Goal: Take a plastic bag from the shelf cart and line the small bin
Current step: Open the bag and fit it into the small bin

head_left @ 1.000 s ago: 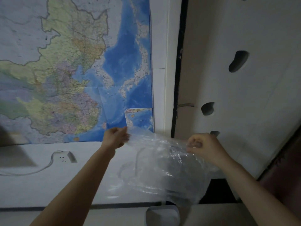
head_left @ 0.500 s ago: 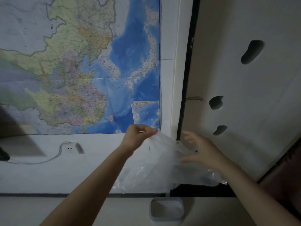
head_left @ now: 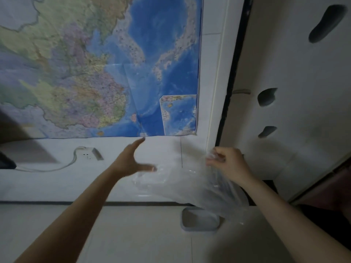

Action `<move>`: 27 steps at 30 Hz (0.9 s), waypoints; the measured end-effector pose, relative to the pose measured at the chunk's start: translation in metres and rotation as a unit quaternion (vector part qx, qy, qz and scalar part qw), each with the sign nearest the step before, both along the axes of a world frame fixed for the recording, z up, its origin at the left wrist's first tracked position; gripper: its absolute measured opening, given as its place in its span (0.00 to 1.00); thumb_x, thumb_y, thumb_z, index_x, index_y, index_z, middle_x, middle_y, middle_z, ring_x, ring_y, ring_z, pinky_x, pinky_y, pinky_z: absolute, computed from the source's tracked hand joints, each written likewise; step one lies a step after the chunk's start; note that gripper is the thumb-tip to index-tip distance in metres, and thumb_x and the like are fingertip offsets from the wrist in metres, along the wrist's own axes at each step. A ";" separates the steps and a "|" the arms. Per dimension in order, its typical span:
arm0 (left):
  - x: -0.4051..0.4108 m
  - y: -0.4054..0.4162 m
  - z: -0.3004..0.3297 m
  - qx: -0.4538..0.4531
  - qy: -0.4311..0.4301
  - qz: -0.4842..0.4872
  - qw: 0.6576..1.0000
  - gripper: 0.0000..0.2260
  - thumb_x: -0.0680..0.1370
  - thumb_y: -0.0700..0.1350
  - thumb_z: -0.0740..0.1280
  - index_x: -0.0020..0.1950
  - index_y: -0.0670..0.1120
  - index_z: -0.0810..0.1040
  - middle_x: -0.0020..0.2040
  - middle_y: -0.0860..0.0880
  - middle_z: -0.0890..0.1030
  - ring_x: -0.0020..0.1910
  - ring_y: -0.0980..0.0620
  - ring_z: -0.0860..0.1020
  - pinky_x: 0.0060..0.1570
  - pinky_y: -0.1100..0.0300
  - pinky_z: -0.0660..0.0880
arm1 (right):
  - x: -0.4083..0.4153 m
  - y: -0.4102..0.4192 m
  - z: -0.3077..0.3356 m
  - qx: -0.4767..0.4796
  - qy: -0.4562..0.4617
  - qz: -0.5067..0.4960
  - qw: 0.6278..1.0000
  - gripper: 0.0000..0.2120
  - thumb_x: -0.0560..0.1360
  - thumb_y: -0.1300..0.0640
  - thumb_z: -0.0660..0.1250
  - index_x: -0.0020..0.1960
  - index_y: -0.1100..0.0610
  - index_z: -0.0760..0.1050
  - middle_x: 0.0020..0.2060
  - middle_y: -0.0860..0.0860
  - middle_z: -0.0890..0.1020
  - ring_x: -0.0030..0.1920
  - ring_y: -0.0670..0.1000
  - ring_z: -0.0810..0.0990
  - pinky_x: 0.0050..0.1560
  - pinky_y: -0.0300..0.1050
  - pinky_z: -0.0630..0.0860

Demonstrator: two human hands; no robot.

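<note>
A clear plastic bag (head_left: 191,186) hangs in the air in front of the wall, its lower part drooping over the small bin. My right hand (head_left: 228,164) pinches the bag's upper edge between closed fingers. My left hand (head_left: 133,160) is spread open with the fingers apart, its thumb at the bag's left side; it holds nothing that I can see and is blurred by motion. The small grey-white bin (head_left: 199,220) stands on the floor below the bag, against the wall, its right side veiled by the plastic. The shelf cart is out of view.
A large map (head_left: 106,69) hangs on the white wall. A wall socket (head_left: 89,153) with a white cable sits low on the left. A pale door (head_left: 296,92) with dark cut-out holes stands to the right, with a dark gap beside its frame. Pale floor tiles lie below.
My left hand let go of the bag's edge and opened wide. My right hand closed on the bag's upper edge. The view dropped, so the bin shows more fully.
</note>
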State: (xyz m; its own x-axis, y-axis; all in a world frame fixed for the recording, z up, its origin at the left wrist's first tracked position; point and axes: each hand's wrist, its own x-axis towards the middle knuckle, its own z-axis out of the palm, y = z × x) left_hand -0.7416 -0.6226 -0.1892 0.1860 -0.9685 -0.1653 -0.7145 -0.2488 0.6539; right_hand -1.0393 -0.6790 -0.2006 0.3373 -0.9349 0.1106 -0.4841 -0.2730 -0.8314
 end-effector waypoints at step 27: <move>0.004 -0.050 -0.280 0.107 -0.034 0.047 0.993 0.13 0.64 0.44 0.78 0.47 0.49 0.83 0.46 0.49 0.85 0.35 0.54 0.79 0.40 0.61 0.72 | -0.007 -0.065 -0.225 0.194 0.135 -0.151 0.960 0.10 0.69 0.57 0.72 0.42 0.65 0.80 0.39 0.64 0.83 0.42 0.60 0.82 0.47 0.56 0.79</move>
State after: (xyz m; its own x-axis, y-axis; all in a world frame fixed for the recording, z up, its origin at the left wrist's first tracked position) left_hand -0.7374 -0.6725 -0.4689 0.2911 -0.8910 -0.3485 -0.7231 -0.4434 0.5296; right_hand -1.0458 -0.7443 -0.4259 0.0119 -0.9475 -0.3195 -0.7038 0.2190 -0.6758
